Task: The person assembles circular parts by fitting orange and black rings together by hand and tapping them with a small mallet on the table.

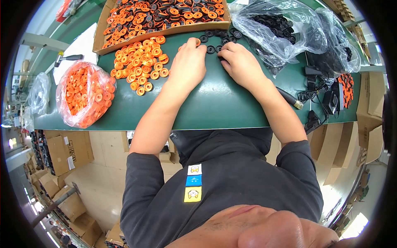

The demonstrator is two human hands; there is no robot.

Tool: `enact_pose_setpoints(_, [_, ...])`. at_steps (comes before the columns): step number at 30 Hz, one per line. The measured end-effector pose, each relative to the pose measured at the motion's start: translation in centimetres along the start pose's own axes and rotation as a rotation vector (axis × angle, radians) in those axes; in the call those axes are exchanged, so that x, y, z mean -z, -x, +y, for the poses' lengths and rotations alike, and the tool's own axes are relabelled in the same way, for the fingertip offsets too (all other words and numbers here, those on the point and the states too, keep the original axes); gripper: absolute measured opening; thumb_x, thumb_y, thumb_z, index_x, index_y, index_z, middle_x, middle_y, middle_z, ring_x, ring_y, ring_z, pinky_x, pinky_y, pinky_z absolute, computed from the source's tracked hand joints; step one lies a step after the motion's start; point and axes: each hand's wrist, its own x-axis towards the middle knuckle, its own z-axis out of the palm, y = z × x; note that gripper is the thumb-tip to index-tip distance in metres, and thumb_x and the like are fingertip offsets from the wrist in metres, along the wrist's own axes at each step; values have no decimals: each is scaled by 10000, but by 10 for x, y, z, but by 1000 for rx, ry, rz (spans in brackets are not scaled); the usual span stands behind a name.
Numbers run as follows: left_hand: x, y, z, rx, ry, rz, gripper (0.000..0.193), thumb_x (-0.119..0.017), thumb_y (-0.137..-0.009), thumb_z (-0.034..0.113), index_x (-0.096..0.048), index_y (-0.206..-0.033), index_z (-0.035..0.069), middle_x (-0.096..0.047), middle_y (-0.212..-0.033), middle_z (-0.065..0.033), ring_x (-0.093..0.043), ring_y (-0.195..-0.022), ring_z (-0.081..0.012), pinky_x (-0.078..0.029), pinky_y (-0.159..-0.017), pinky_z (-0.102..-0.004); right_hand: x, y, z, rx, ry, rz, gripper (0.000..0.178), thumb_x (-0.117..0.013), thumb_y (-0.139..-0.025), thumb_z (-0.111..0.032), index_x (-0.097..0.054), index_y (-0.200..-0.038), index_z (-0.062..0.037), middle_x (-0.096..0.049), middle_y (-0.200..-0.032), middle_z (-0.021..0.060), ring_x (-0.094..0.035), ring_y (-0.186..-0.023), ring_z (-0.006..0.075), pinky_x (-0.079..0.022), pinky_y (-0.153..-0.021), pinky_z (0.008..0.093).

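orange discs on a green table (pale floor below)

Left grip and right grip curl palm-down.

Round orange discs heaped loose, overlapping; black discs scattered to their right, some touching.

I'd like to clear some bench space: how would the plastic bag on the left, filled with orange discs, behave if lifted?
The plastic bag would probably sag and bulge, since its film looks thin and wrinkled. Its mouth looks open, so the orange discs could spill if it tips. Packed this full, it likely has some heft.
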Motion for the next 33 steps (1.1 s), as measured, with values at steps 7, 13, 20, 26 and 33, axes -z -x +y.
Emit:
enact_pose_setpoints(7, [-2,-10,-4,124,1006,23,270,-667,-928,96,-659,-1182,5,-672,-1086,-96,-668,-946,-178,-524,-900,-294,3,0,-4,-26,-60,6,186,-733,-765,-93,-674,-937,-54,-617,-946,100,-621,-933,316,-524,-817,430])
enact_pose_setpoints(13, [1,-14,1,413,1488,-231,249,-547,-1020,147,-648,-1211,23,-689,-1048,-57,-650,-912,-129,-528,-850,-272,2,-1,-2,-85,-81,1,129,-684,-817,-111,-671,-921,-36,-633,-898,122,-636,-875,349,-530,-772,454])
enact_pose_setpoints(20, [-2,-18,-5,476,1622,-173,301,-501,-1026,128,-584,-1279,-13,-669,-1185,-125,-653,-1013,-174,-515,-946,-315,-5,0,3,-99,-122,185,136,-621,-853,-58,-676,-968,-10,-658,-866,147,-646,-829,364,-529,-725,463])
enact_pose_setpoints(26, [-3,-16,-3,449,1581,-187,315,-531,-1006,115,-574,-1289,-17,-671,-1162,-118,-657,-1041,-193,-511,-982,-334,7,1,3,-129,-419,366,249,-640,-867,4,-686,-1111,-15,-658,-897,134,-671,-819,294,-553,-740,363])
enact_pose_setpoints(33, [0,-11,6,381,1604,-200,299,-562,-1005,108,-591,-1280,-7,-674,-1147,-108,-671,-1013,-170,-545,-940,-304,6,2,-6,-185,-780,380,367,-753,-787,45,-684,-1144,-9,-625,-1038,87,-667,-831,137,-559,-723,251])
